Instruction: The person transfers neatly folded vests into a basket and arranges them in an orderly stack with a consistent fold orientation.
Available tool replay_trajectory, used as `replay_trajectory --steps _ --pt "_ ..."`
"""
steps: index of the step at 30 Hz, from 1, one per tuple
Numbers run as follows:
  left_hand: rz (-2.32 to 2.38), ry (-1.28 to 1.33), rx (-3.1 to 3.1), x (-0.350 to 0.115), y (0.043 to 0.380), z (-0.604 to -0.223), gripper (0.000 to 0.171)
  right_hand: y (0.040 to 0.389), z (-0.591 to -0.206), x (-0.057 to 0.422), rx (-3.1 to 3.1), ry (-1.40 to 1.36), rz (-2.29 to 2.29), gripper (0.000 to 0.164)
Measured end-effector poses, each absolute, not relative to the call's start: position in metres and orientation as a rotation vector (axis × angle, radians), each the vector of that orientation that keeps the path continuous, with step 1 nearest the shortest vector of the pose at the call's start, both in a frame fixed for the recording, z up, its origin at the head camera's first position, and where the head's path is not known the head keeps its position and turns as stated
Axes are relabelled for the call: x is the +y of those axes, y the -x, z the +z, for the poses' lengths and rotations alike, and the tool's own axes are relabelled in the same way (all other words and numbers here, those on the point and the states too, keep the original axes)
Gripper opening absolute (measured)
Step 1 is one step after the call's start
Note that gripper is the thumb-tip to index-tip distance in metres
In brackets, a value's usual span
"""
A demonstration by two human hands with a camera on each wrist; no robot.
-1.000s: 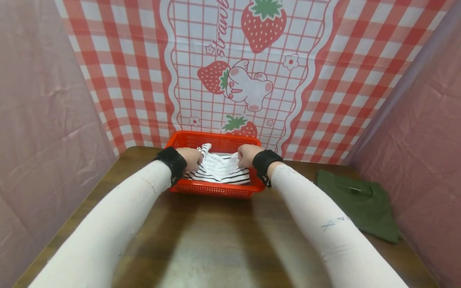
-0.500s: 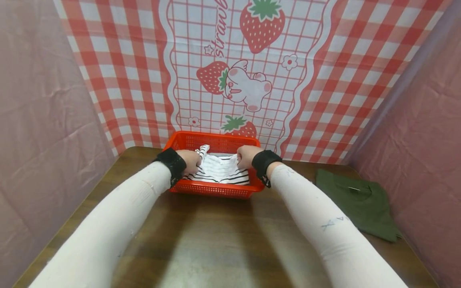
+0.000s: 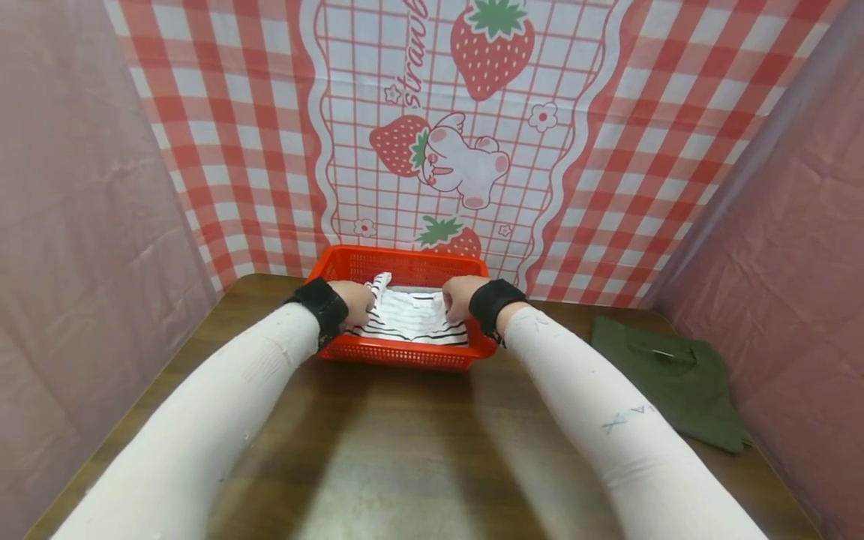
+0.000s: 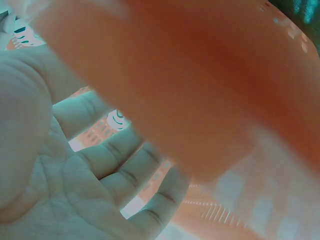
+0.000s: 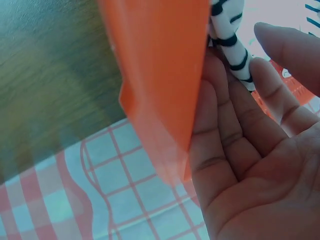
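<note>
One red basket stands at the far edge of the brown table, near a checked hanging printed with strawberries, and a white cloth with black stripes lies inside it, between my hands. My left hand reaches down into the left end; from its wrist I see the palm and loosely bent fingers, slightly apart from one another, while the basket's blurred wall hides the tips, so I cannot tell what those touch. My right hand is at the other end, the fingers fairly straight and lying along the wall just inside the basket, the thumb apart from the index finger. A narrow, rolled part of the striped cloth comes right up against that index finger, and the ends of the other fingers are partly hidden there. Black bands circle both my wrists, above them white sleeves cover my arms, and well off to my right a folded green garment lies on the table, beside the pink curtain
</note>
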State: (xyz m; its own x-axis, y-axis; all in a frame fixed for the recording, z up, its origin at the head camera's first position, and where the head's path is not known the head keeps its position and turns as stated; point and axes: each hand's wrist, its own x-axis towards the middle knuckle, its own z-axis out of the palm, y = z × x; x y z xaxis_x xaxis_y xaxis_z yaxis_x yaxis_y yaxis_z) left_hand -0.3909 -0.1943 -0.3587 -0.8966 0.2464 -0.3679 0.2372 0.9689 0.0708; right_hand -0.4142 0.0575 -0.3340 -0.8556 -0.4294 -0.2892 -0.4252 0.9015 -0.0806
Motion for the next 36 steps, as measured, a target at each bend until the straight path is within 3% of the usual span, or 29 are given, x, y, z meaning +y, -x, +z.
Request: replay_trajectory --steps 8,13,20,28,36 --pt "0.029 -0.355 2.770 -0.191 0.372 -0.342 0.043 0.382 -0.312 0.060 2.794 0.719 0.048 0.006" --pt "-0.030 -0.396 2.815 -0.188 0.355 -0.332 0.045 0.371 -0.304 0.060 2.818 0.718 0.031 0.005" --pt "-0.094 -0.396 2.909 -0.188 0.359 -0.337 0.045 0.370 -0.304 0.066 2.827 0.638 -0.048 0.006" --pt "-0.004 -0.334 3.025 -0.181 0.345 -0.329 0.062 0.361 -0.296 0.069 2.854 0.683 -0.032 0.017" --pt "0.122 -0.292 3.138 -0.177 0.322 -0.324 0.066 0.354 -0.297 0.078 2.887 0.700 -0.021 0.035"
